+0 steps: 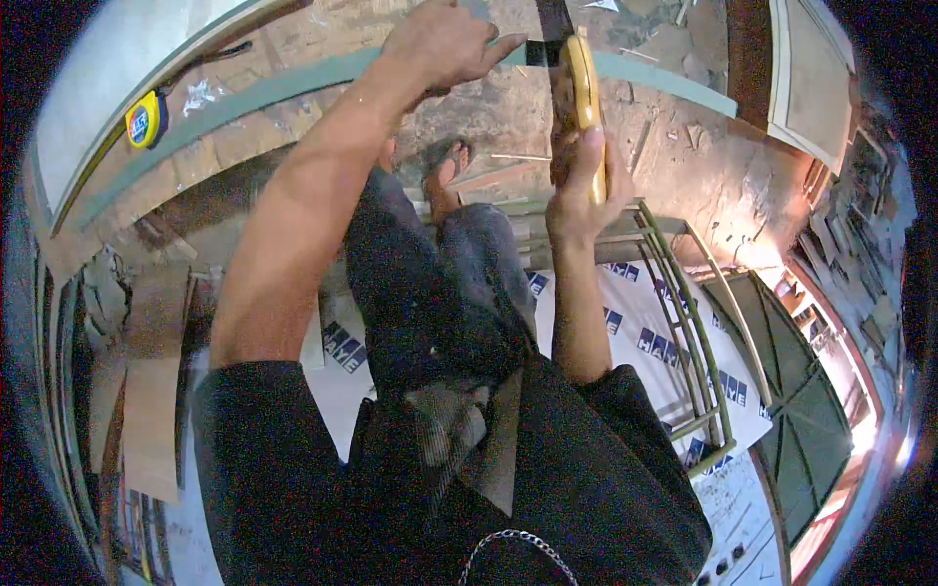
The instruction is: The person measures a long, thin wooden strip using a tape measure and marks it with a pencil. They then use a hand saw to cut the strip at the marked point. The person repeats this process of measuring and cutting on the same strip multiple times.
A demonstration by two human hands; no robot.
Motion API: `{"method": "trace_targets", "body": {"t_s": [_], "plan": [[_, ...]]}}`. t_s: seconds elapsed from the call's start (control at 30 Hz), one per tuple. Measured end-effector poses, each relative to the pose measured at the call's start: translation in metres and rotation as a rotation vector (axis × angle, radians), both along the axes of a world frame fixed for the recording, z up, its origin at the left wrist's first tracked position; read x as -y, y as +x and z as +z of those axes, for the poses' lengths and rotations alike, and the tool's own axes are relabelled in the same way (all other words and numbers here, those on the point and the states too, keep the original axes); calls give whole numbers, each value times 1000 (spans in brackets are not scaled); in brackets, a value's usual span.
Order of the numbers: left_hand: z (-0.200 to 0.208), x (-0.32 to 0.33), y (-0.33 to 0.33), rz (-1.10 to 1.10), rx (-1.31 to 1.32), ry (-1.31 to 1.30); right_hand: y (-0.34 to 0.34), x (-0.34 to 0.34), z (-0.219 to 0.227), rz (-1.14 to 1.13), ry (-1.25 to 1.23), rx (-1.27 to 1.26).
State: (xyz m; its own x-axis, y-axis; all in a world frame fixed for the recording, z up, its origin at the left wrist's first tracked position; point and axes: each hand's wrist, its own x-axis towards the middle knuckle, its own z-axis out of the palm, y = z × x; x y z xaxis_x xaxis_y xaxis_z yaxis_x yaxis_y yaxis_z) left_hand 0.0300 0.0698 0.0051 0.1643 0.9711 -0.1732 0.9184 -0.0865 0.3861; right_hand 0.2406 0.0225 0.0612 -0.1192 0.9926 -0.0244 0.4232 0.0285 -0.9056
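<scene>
My right hand (578, 190) is wrapped around the yellow handle (584, 83) of a hand saw. Its dark blade (554, 18) points away from me at the top of the view, over a long narrow green strip (318, 83). A dark patch shows on the strip beside the blade. At the top middle, my left hand (445, 44) grips the strip just left of the saw, one digit stretched out toward the blade and the others curled. Parts of those fingers are hidden, as is the far end of the blade.
A yellow tape measure (144, 119) lies at the left by a pale panel (88, 107). To my right, a greenish metal frame (699, 342) stands over printed white sheeting (625, 337). Wood scraps (870, 234) are piled at far right; my sandaled foot (449, 166) is below the strip.
</scene>
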Motion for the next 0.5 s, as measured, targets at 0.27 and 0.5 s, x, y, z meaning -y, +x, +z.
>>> {"method": "trace_targets", "body": {"t_s": [0.27,0.5], "plan": [[-14,4,-5,-21,-39,54,19,14,-21,-104,63,-28],[-8,9,1,72,39,-34,31,31,-12,-43,108,14]]}}
